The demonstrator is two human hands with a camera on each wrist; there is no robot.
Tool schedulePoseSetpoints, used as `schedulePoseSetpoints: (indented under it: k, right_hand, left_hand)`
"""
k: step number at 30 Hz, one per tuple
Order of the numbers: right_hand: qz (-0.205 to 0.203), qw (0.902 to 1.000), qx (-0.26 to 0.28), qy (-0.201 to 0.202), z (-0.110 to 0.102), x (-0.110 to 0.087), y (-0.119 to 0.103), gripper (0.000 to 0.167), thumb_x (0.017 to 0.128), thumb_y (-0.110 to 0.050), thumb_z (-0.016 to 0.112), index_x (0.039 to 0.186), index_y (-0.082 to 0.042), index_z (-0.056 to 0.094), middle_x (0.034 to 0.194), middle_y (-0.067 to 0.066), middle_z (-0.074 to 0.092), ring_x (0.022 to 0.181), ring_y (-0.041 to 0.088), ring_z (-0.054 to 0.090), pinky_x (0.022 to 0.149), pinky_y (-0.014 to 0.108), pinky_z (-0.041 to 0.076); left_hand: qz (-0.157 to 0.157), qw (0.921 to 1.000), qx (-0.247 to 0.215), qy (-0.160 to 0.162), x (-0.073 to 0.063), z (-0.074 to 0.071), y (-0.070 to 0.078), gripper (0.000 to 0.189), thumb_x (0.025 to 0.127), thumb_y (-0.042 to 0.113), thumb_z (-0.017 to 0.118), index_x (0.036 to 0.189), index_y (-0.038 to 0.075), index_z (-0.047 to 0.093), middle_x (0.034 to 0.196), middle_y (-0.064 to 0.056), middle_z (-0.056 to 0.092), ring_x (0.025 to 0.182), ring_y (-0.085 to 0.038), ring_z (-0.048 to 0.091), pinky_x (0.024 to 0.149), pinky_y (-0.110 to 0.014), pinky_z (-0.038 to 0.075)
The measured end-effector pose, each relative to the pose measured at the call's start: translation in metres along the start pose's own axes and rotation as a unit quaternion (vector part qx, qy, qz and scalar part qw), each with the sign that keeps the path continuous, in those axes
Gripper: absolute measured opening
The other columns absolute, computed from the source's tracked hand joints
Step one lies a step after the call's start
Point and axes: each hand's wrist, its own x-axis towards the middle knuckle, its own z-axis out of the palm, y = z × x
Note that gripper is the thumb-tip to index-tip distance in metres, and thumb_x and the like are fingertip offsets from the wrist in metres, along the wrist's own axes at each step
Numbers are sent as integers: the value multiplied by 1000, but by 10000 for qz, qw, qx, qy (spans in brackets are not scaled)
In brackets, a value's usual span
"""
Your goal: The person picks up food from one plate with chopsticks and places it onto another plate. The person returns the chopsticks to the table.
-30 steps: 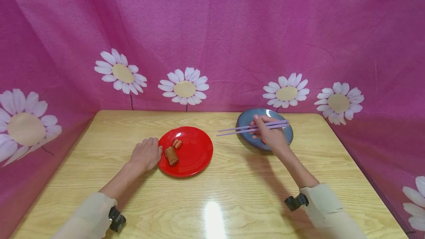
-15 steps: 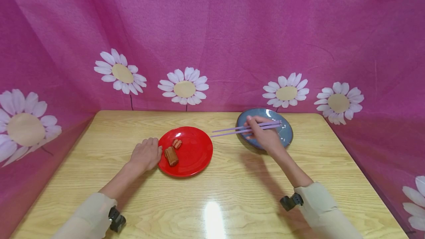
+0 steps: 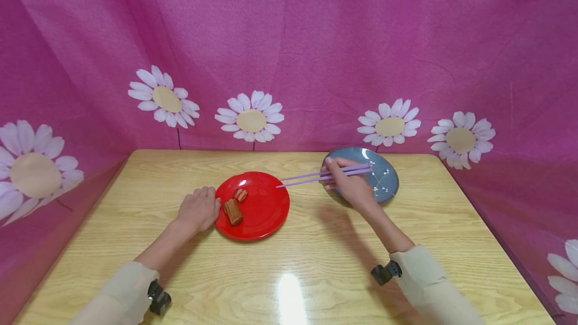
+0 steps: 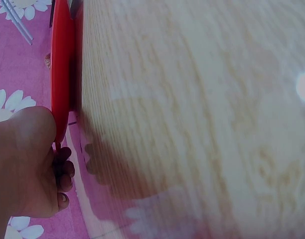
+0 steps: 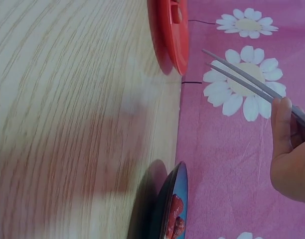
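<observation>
My left hand [image 3: 197, 209] grips the left rim of a round red plate [image 3: 266, 214]; the left wrist view shows the thumb over the rim and fingers curled below it. On that plate lie a brown, ridged, roll-like piece [image 3: 233, 212] and a smaller reddish-brown piece [image 3: 241, 195]. My right hand [image 3: 347, 182] holds a pair of purple chopsticks [image 3: 300, 182], tips pointing left over the red plate's right edge, nothing between them. Beneath this hand is a blue-grey plate [image 3: 386, 164] with a white blossom pattern. Reddish pieces [image 5: 176, 211] sit on it in the right wrist view, mostly hidden in the head view.
Both plates stand on a light wood-grain table [image 3: 244, 285]. A pink curtain [image 3: 307, 64] with large white daisies hangs behind and along both sides. Dark wrist cameras sit at the cuffs of both sleeves.
My right hand has moved left with the chopsticks, from over the blue-grey plate's middle towards its left side; the tips now overlap the red plate. The left hand has stayed put.
</observation>
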Motion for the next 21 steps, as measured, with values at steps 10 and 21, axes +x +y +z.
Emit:
schedulePoseSetpoints:
  k: [10, 21]
  right_hand:
    - [-132, 9998, 141, 43, 13, 3, 1, 36, 104, -19, 54, 96, 14, 66, 84, 18, 70, 69, 12, 71, 60, 32, 57]
    - [26, 9998, 200, -72, 25, 3, 0, 35, 103, -18, 55, 98, 15, 64, 89, 22, 70, 72, 14, 72, 63, 32, 58]
  left_hand:
    - [8, 10000, -47, -8, 1, 0, 0, 21, 101, 19, 49, 96, -1, 48, 84, -11, 48, 86, -32, 51, 73, -44, 42]
    - [-46, 10000, -38, -52, 1, -1, 1, 22, 101, 20, 48, 98, -2, 49, 87, -12, 50, 88, -33, 51, 75, -45, 42]
